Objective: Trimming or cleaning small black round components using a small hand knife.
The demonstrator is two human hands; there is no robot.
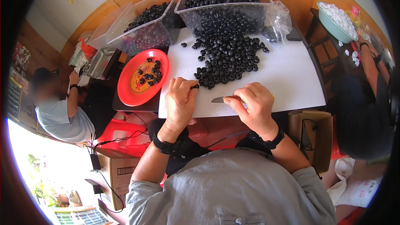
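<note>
Between the thumb and fingers of my left hand (180, 101) is a small round black part (195, 86), mostly hidden by the fingertips. My right hand (253, 105) grips a small knife (218, 99), its short blade pointing left toward my left hand and apart from it. Both hands are over the near edge of the white table top (291, 83). Just beyond them spreads a heap of black ring-shaped parts (229, 58), some showing a hole. Left of my left hand, a red plate (125, 84) holds several of the same black parts.
Two clear plastic bins (221, 5) of black parts stand at the back, a clear bag (277, 21) beside them. Co-workers sit at left (62, 112) and right (362, 112). A pale green basin (331, 25) holds white pieces. Cardboard boxes (109, 183) and cables are below.
</note>
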